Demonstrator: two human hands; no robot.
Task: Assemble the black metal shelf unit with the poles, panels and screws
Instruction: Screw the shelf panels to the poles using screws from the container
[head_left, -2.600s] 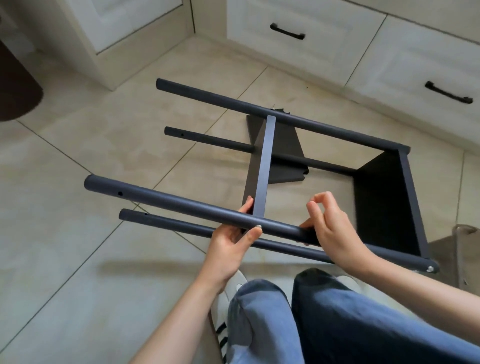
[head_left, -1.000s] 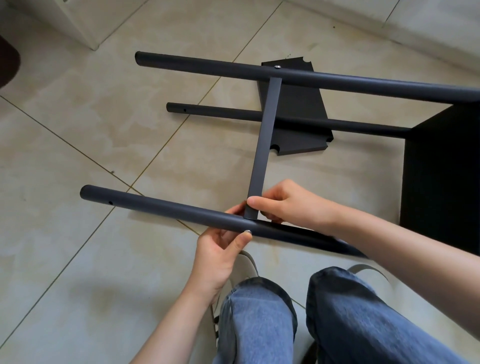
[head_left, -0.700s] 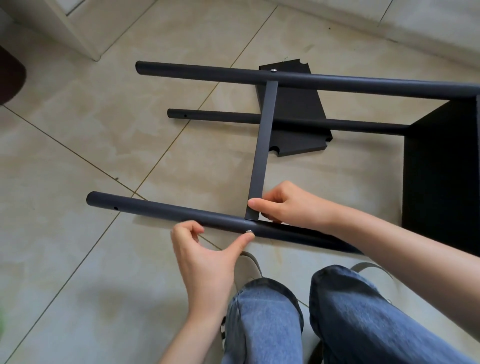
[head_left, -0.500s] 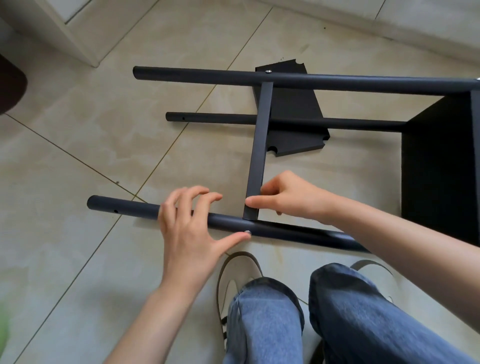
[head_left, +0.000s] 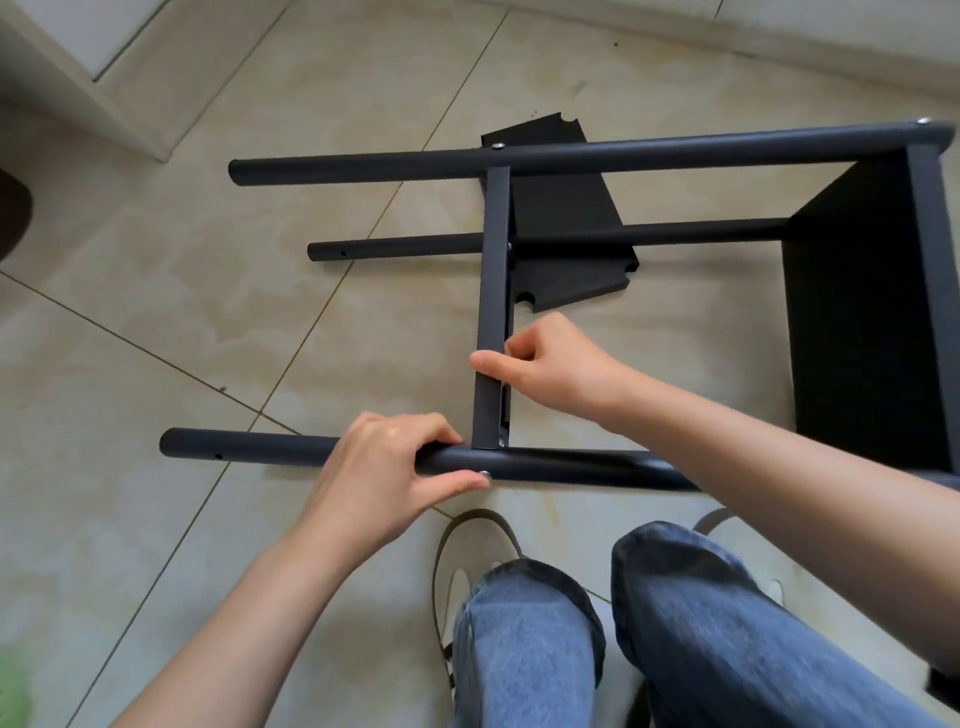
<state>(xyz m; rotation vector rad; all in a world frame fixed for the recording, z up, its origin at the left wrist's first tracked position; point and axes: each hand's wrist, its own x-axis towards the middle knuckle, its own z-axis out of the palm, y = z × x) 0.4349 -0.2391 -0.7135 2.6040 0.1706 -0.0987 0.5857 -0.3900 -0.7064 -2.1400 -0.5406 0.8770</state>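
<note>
Currently the left hand (head_left: 384, 467) is wrapping its fingers over the near pole (head_left: 561, 466), thumb by a screw (head_left: 485, 474), while the right hand (head_left: 545, 366) is pinching the middle panel (head_left: 493, 291). Lying sideways on the floor (head_left: 156, 312), the frame is probably stiff, light and smooth; poles are offering the surest hold.

Glossy beige floor tiles (head_left: 156, 291) with thin grout lines meet white cabinet bases (head_left: 104, 78).

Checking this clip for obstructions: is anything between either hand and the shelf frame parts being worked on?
Nothing visible. The left hand already grips the near pole, thumb beside a screw; the right hand pinches the middle panel's edge.
</note>
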